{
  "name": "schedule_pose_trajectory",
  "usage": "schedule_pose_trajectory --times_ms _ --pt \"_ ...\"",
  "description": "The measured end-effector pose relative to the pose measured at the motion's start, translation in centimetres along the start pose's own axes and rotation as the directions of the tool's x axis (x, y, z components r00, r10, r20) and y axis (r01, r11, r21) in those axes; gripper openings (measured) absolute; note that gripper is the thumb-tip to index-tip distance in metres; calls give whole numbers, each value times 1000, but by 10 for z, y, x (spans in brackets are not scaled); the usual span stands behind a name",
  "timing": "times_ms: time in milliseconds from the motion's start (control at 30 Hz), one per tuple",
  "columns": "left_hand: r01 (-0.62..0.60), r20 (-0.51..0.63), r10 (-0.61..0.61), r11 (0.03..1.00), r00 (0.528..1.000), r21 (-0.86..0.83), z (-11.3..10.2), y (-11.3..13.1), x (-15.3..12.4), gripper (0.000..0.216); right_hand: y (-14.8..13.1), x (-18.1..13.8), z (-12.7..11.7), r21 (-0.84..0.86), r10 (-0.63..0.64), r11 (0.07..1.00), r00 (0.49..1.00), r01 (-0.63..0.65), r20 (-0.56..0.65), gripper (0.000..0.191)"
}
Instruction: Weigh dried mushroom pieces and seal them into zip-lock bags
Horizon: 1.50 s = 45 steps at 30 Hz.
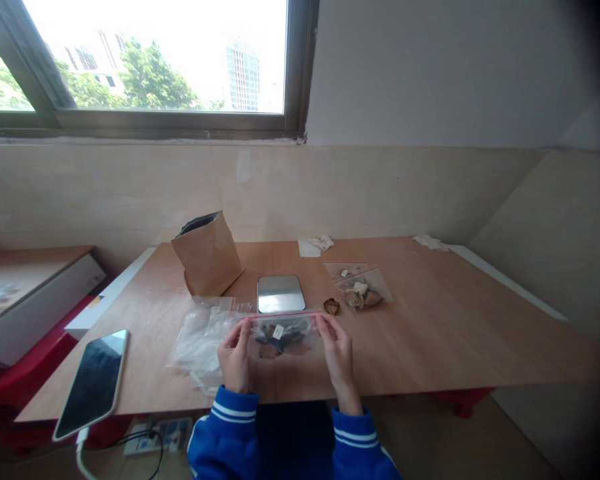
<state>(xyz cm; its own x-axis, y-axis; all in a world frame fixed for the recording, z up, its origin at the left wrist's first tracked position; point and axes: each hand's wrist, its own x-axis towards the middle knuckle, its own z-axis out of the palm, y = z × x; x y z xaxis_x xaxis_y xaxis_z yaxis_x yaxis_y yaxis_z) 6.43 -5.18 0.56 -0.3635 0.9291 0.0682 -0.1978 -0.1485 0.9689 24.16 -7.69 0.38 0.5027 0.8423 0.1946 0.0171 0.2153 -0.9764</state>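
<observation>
Head view: left hand (235, 357) and right hand (337, 353) hold a clear zip bag (283, 340) by its red-striped seal, one hand at each end; each grip is narrow, fingers and thumb pinching the plastic; the bag sits just in front of a metal-topped scale (281, 294), the landmark here; whether its lower edge touches the worktop (430, 327) I cannot tell; inside are dark dried pieces (270, 351), a blue patch (273, 343) and a small white label (279, 331); a loose dried slice (331, 306) lies just front-right of the scale; two more zip bags (360, 287) with pale dried pieces lie right of the scale, overlapping; a crumpled plastic bag (200, 343) lies front-left of the scale, beside the left hand; a kraft paper bag (207, 255) stands tilted behind-left of the scale, its dark lining showing; two crumpled tissues (315, 245) lie well behind the scale; a smartphone (91, 383) rests well left of the scale, with a white cable (81, 453) at its lower end.
</observation>
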Motion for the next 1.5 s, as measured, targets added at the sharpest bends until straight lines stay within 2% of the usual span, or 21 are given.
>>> schedule_pose_trajectory --times_ms 167,267,467,633,767,933,1033,1133,1233,1333,1500 --pt "74 112 -75 997 991 7 -7 -6 3 43 6 0 -1 1 12 1000 998 -12 57 38" --pt "116 142 -120 993 983 34 -12 -7 4 47 14 2 -3 -18 1 1000 997 0 78 41" --pt "-67 203 49 994 978 84 -11 -1 1 30 23 4 -6 -28 -2 1000 997 4 74 41" --pt "-131 205 82 962 975 238 -13 1 0 30 29 6 -7 -82 16 997 999 -12 44 46" --pt "-137 138 91 917 986 374 -16 2 2 33 35 7 -8 -172 -62 984 997 54 -37 46" --pt "-187 127 146 882 981 432 -13 4 0 33 36 5 -5 -252 -160 958 984 136 -77 42" --pt "-178 122 139 891 983 418 -12 4 -2 32 35 4 -3 -225 -142 967 986 119 -91 41" --pt "-138 143 94 934 985 331 -12 4 -2 32 34 3 -2 -122 -66 991 996 58 -61 41" --pt "-133 247 75 965 966 227 -14 2 0 31 30 2 -1 -44 -14 999 1000 14 -3 39" --pt "-134 341 56 968 938 211 -15 -2 2 31 24 1 -1 -31 -13 999 999 14 39 34" --pt "-96 304 38 979 952 178 -18 -7 6 25 20 1 -4 -29 2 1000 998 -1 55 33"
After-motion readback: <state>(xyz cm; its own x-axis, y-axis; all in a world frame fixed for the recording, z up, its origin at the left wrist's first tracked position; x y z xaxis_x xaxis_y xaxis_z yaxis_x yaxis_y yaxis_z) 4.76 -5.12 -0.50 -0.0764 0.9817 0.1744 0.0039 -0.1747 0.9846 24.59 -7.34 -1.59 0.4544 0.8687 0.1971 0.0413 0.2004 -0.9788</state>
